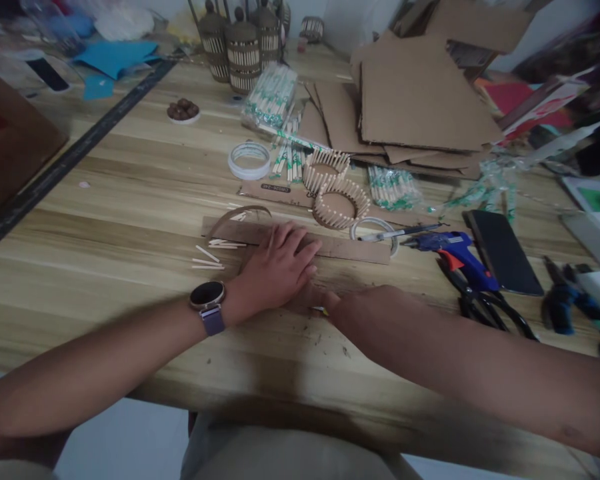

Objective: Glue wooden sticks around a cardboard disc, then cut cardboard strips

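My left hand, with a watch on its wrist, lies with fingers spread over a long brown cardboard strip. Close to it, nearer the table's front edge, my right hand is closed. A small yellow and pale tip shows at its fingers; the rest of that item is hidden. Another piece of cardboard lies partly under my hands. Left of my left hand are a curved cardboard band and several loose thin sticks. Dark crumbs are scattered near my right hand.
Two stick-lined cardboard rings stand beyond my hands, near a tape roll. To the right lie a blue glue gun, black-handled scissors and a phone. Stacked cardboard and stick-covered models are behind.
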Demonstrator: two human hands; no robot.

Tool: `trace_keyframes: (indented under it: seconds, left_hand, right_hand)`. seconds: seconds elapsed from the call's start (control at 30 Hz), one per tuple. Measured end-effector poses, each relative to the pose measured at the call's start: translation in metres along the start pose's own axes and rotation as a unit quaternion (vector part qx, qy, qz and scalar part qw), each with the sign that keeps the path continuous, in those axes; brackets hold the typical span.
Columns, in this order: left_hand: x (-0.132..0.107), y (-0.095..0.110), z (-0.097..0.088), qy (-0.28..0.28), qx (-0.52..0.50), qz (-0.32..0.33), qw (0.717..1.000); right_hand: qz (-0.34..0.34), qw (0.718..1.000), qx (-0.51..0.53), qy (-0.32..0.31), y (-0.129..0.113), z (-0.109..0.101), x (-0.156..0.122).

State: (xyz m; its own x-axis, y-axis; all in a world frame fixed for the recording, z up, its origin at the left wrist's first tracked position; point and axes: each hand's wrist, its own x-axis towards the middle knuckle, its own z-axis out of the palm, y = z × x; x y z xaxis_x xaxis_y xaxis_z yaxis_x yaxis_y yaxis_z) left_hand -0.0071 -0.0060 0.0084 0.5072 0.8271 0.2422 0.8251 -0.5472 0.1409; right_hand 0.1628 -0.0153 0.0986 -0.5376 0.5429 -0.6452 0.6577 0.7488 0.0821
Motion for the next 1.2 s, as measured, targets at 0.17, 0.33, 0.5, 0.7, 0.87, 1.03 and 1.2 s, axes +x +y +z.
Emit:
trace_keyframes:
  seconds: [0.17,0.33,0.5,0.7,0.87,1.03,1.2]
  left_hand:
    - [0.001,-0.001,0.000,0.004,0.005,0.010,1.000]
    - [0.001,-0.001,-0.001,0.008,-0.005,0.006,1.000]
    - [0.002,0.001,-0.003,-0.008,0.020,0.004,1.000]
    - [0.002,0.001,-0.003,-0.008,0.017,0.003,1.000]
    - [0.001,0.000,-0.003,-0.003,0.008,0.004,1.000]
    - [0.001,0.000,-0.002,0.005,0.007,0.009,1.000]
    - [0.001,0.000,-0.002,0.008,0.006,0.014,1.000]
  right_hand:
    - [-0.005,1.000,-0.017,-0.005,0.001,0.004,-0.003]
    - [0.012,0.999,-0.037,0.011,0.003,0.012,-0.008]
    - [0.011,0.998,-0.054,0.005,0.001,0.011,-0.009]
    - [-0.001,0.997,-0.070,0.035,0.003,0.016,-0.011]
    - [0.017,0.996,-0.068,0.054,0.005,0.024,-0.014]
    - [0.015,0.996,-0.071,0.058,0.006,0.023,-0.016]
    - [0.025,0.997,-0.069,0.025,0.010,0.020,-0.020]
